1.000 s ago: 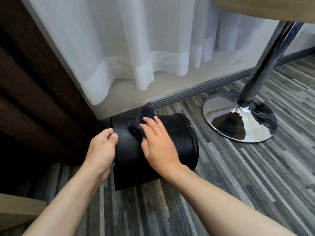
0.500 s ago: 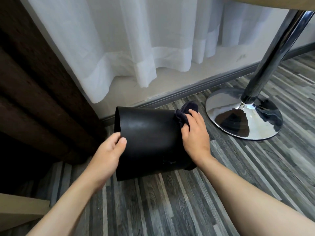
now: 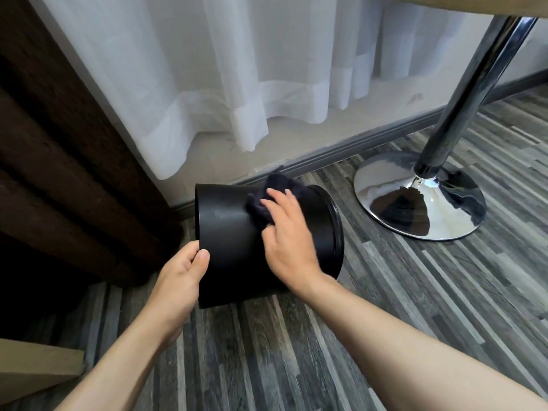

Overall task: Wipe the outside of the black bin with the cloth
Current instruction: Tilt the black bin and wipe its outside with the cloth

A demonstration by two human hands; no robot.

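Observation:
The black bin [image 3: 228, 232] lies on its side on the grey plank floor, its base end to the left and its rimmed mouth to the right. My left hand [image 3: 184, 271] grips the base edge, thumb on the side wall. My right hand [image 3: 289, 241] lies flat on top of the bin's side and presses a dark cloth [image 3: 267, 200] against it. The cloth bunches out past my fingertips toward the wall. Most of the cloth is hidden under my palm.
A chrome table base [image 3: 418, 200] with a slanted chrome pole [image 3: 474, 93] stands to the right of the bin. White sheer curtains [image 3: 237, 69] hang behind it over a grey skirting board. A dark brown curtain [image 3: 59, 161] fills the left. A wooden edge [image 3: 32, 366] shows at lower left.
My right hand slid the cloth from the bin's middle to its rim end, then back toward the middle. The bin tilted slightly and my left hand shifted lower on the base edge.

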